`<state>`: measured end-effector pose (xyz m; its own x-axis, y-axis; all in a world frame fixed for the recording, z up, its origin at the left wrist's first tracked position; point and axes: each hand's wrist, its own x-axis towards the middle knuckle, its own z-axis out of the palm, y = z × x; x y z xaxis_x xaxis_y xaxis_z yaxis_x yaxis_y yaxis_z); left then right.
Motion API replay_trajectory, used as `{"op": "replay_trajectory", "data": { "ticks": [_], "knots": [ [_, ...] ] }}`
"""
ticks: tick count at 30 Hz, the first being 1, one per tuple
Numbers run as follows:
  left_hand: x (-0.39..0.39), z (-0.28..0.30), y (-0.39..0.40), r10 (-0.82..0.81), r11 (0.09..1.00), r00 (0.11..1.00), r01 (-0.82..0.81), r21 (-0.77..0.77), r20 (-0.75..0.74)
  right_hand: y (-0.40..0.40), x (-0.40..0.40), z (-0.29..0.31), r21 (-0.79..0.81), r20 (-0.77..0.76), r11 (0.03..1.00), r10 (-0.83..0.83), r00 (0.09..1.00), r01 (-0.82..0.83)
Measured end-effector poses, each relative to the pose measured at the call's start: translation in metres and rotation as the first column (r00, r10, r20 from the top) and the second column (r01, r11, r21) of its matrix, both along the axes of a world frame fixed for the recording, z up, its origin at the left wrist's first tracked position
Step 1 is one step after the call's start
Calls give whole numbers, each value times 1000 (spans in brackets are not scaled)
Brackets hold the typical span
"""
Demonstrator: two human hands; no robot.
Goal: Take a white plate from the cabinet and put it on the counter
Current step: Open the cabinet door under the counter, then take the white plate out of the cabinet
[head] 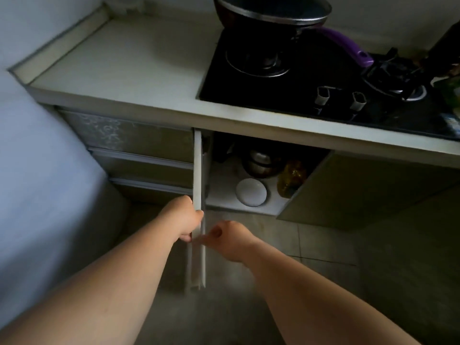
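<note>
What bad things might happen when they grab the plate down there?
The left hand holds the open door by its edge; if it swings back, it might pinch the right hand reaching past. The plate sits close to a pot and a yellowish bottle in the dark cabinet, so pulling it out could knock them. Lifting it, the plate might bump the counter edge overhead.

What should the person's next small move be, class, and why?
Probably reach the empty right hand into the cabinet for the round white plate. The left hand already holds the pale cabinet door open, and the plate lies unobstructed near the shelf's front.
</note>
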<state>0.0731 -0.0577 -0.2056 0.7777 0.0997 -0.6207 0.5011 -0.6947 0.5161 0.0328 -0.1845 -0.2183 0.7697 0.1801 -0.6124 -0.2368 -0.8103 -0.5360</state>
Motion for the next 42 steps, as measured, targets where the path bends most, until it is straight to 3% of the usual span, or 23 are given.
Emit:
{"op": "replay_trajectory", "data": {
  "ticks": [7,11,19,21,24,27,32,35,39,42],
  "knots": [
    [7,10,53,-215,909,977,201,365,-2,7,3,8,-118,67,993,9,998,-1],
    [13,8,71,-262,864,965,240,444,-12,4,11,12,-168,113,984,-41,993,59],
    [9,16,73,-152,900,988,139,412,-3,-13,22,10,-232,150,972,-9,989,44],
    [10,20,62,-152,907,979,83,412,138,-24,30,11,-262,144,965,28,989,11],
    [21,22,33,-126,963,897,8,269,423,-52,46,8,-200,159,977,-44,986,76],
    [35,15,-2,-62,992,856,-5,128,513,-87,62,-1,-145,141,986,-64,988,85],
    [53,-31,-50,152,985,942,-118,-129,298,-145,98,-33,-54,86,977,-199,976,204],
    [52,-75,-67,278,944,947,-238,-228,161,-165,116,-68,-39,44,970,-237,971,239],
    [60,-143,-79,274,914,961,-273,-300,-40,-174,136,-129,13,-49,931,-364,930,365],
    [82,-202,-84,269,913,960,-281,-296,-82,-178,151,-191,75,-122,855,-503,856,513]
  ]
}}
